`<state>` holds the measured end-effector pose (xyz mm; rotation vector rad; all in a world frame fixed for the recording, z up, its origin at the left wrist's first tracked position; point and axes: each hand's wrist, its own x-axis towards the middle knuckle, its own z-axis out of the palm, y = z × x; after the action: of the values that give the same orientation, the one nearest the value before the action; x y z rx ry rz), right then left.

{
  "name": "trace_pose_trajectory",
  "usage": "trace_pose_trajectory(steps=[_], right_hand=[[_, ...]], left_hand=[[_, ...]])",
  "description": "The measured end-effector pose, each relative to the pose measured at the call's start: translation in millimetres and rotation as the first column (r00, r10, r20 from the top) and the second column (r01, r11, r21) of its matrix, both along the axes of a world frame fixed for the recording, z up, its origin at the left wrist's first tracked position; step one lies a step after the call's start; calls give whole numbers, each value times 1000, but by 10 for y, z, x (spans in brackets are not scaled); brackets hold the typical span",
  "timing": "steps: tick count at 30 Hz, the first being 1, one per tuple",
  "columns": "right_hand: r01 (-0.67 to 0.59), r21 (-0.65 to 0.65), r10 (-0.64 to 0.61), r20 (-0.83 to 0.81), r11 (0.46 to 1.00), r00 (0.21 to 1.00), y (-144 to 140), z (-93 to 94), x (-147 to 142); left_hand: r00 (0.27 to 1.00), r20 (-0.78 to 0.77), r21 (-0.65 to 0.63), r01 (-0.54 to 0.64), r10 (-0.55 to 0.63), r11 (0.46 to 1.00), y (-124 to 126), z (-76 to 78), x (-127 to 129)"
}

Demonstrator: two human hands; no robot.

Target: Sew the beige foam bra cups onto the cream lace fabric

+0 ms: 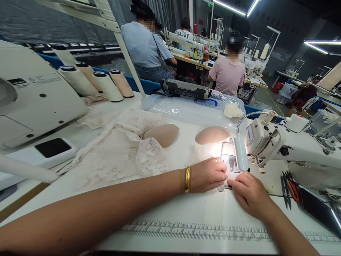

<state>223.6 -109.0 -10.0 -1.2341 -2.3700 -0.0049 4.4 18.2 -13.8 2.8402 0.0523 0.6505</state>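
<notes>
At the lit bed of the white sewing machine (277,140), my left hand (207,174) rests with its fingers curled and pressed together. A small pale scrap (220,188) shows just below those fingertips; what they grip is hidden. My right hand (250,193) lies close on the other side, thumb and fingers pinched near the machine's front edge, on something too small to make out. Just beyond the left hand is a beige moulded cup (211,135). White lace fabric (114,153) spreads to the left, with another beige cup (165,135) on it.
A lamp (241,153) hangs beside the needle area. Black snips (286,192) and a dark phone-like device (317,206) lie right. A ruler strip (191,229) runs along the front. Thread cones (108,85) and a clear plastic bin (186,112) stand behind. Several people sit further back.
</notes>
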Motion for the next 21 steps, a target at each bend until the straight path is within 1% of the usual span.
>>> trace_pose_trajectory(steps=[3, 5, 10, 15, 21], right_hand=[[96, 6, -96, 8, 995, 995, 20, 4, -9], [137, 18, -137, 4, 990, 991, 43, 1, -7], [197, 62, -198, 11, 978, 980, 108, -31, 35], [252, 65, -255, 33, 965, 966, 154, -75, 92], [275, 82, -279, 46, 958, 959, 170, -82, 101]], left_hand=[[1000, 6, 16, 23, -24, 1000, 73, -15, 61], [999, 18, 33, 29, -30, 999, 127, -15, 115], [999, 7, 85, 40, -41, 996, 243, -11, 253], [999, 8, 26, 48, -48, 999, 325, -35, 351], [995, 72, 31, 60, -62, 998, 353, -43, 376]])
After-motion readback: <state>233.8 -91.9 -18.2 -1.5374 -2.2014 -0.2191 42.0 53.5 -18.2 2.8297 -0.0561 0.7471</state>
